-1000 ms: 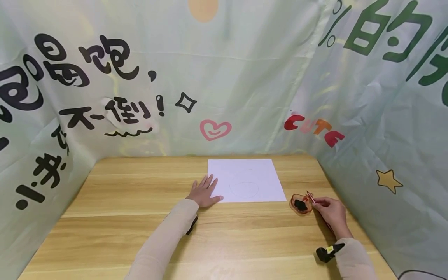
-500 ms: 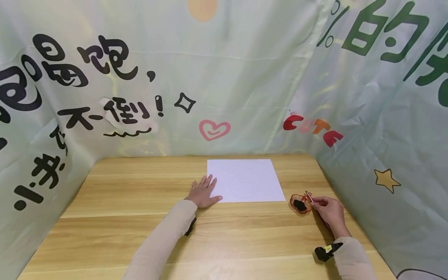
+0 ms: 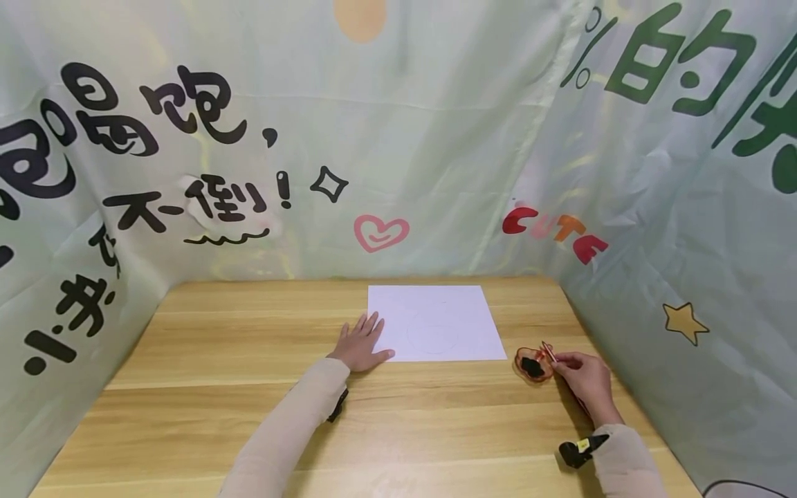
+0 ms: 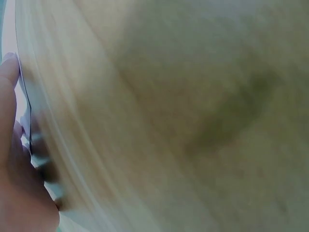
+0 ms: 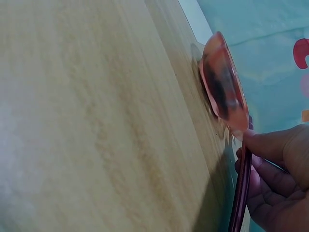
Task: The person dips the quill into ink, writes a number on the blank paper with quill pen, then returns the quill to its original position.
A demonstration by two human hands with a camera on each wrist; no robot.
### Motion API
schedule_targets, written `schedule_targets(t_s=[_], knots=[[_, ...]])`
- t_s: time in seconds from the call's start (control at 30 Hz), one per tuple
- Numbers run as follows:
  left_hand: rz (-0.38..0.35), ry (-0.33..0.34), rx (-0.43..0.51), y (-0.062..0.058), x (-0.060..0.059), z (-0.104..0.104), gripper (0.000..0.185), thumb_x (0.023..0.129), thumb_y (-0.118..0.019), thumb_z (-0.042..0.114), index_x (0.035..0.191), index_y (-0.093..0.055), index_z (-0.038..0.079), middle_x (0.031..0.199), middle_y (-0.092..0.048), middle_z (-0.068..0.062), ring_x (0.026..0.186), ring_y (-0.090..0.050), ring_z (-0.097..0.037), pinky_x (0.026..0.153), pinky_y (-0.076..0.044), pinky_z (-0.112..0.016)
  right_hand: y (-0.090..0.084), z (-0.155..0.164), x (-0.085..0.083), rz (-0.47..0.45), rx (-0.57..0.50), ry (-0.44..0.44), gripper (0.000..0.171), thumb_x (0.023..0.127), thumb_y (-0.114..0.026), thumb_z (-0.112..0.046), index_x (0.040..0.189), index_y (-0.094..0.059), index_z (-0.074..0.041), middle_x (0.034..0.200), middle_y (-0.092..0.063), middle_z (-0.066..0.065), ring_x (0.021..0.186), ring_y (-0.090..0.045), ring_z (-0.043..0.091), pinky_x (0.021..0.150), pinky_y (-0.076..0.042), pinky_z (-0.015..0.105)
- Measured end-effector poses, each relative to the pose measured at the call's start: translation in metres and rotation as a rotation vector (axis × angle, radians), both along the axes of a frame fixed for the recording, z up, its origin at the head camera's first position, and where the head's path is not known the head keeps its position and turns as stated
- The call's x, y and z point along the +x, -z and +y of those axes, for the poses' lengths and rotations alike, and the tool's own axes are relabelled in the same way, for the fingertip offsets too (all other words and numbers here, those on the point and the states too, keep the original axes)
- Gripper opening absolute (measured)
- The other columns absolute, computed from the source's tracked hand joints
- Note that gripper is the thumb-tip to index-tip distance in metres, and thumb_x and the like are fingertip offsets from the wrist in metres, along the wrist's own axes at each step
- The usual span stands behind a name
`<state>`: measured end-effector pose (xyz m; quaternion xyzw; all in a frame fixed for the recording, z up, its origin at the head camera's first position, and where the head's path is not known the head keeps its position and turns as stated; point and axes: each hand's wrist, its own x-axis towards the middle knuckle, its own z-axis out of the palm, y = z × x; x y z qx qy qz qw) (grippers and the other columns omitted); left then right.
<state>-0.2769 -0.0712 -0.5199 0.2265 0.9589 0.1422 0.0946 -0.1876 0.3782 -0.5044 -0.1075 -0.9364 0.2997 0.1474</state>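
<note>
In the head view a white sheet of paper (image 3: 448, 311) lies toward the back of the table. Faint drawn lines, including a circle, show on it. My left hand (image 3: 361, 346) rests flat with spread fingers across the paper's left edge. To the right of the sheet sits a small translucent orange dish (image 3: 524, 353) with black ink or paint in it. My right hand (image 3: 587, 382) pinches a slim dark red paintbrush (image 5: 241, 193) between thumb and fingers. Its front end reaches the dish's right rim; the tip cannot be made out clearly.
The wooden table (image 3: 249, 394) is enclosed by printed cloth walls (image 3: 436, 152) at the back and both sides. The right cloth stands close beside my right hand. A black camera (image 3: 579, 451) is strapped at the right wrist. The left wrist view is mostly blurred wood.
The head view has shifted very slightly. Both hands, the paper, the dish and the paintbrush otherwise keep their places.
</note>
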Motion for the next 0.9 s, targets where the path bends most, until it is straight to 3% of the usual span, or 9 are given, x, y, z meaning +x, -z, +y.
schedule_targets(t_s=[0.17,0.33,0.43,0.6,0.73,0.8,0.9], knots=[[-0.015,-0.011,0.005,-0.004,0.003,-0.001,0.081,0.096,-0.039,0.060,0.155,-0.013,0.011,0.161,-0.005,-0.008,0.148,-0.001,-0.030,0.113,-0.003,-0.061,-0.004,-0.003,-0.001,0.004,-0.019,0.022,0.029,0.089,-0.068,-0.019,0.104,-0.070,0.005,0.097,-0.070,0.023,0.091,-0.063,0.040,0.077,-0.047,0.046],[-0.030,-0.009,0.027,-0.012,0.004,-0.002,0.079,0.097,-0.039,0.058,0.155,-0.013,0.010,0.161,-0.004,-0.010,0.148,-0.001,-0.031,0.113,-0.003,-0.062,-0.015,-0.016,-0.009,0.059,-0.033,0.004,0.032,0.092,-0.064,-0.022,0.109,-0.069,0.005,0.102,-0.069,0.023,0.094,-0.063,0.038,0.079,-0.048,0.046],[-0.034,-0.004,0.025,-0.016,0.002,-0.002,0.079,0.097,-0.038,0.058,0.155,-0.012,0.011,0.162,-0.003,-0.009,0.148,-0.001,-0.031,0.112,-0.003,-0.063,-0.025,-0.029,-0.017,0.070,-0.029,-0.090,0.033,0.095,-0.060,-0.022,0.113,-0.067,0.005,0.105,-0.068,0.025,0.096,-0.064,0.040,0.081,-0.049,0.050],[0.008,0.023,0.011,-0.028,-0.005,-0.001,0.079,0.096,-0.037,0.061,0.156,-0.012,0.017,0.162,-0.002,-0.005,0.147,0.000,-0.034,0.111,0.000,-0.065,-0.049,-0.058,-0.034,0.044,0.026,-0.347,0.043,0.100,-0.051,-0.027,0.130,-0.056,0.002,0.120,-0.060,0.028,0.101,-0.058,0.048,0.086,-0.047,0.057],[0.064,0.029,-0.004,-0.050,-0.011,-0.007,0.080,0.094,-0.037,0.065,0.156,-0.012,0.021,0.162,-0.003,-0.003,0.147,0.002,-0.035,0.110,0.002,-0.065,-0.073,-0.078,-0.048,0.068,0.137,-0.513,0.054,0.099,-0.052,-0.028,0.144,-0.041,0.000,0.141,-0.042,0.028,0.128,-0.038,0.050,0.100,-0.030,0.065],[0.095,0.023,-0.017,-0.065,-0.014,-0.015,0.081,0.093,-0.037,0.067,0.156,-0.011,0.023,0.162,-0.001,-0.002,0.147,0.004,-0.035,0.110,0.004,-0.065,-0.088,-0.084,-0.054,0.069,0.186,-0.562,0.061,0.099,-0.053,-0.030,0.148,-0.032,-0.001,0.153,-0.025,0.027,0.142,-0.012,0.046,0.106,-0.015,0.069],[0.146,0.001,-0.027,-0.087,-0.017,-0.033,0.083,0.091,-0.037,0.069,0.156,-0.007,0.026,0.162,0.003,0.000,0.147,0.009,-0.033,0.110,0.010,-0.062,-0.113,-0.089,-0.058,0.040,0.250,-0.587,0.070,0.098,-0.052,-0.037,0.152,-0.022,-0.005,0.158,-0.009,0.023,0.145,0.008,0.042,0.105,-0.003,0.072]])
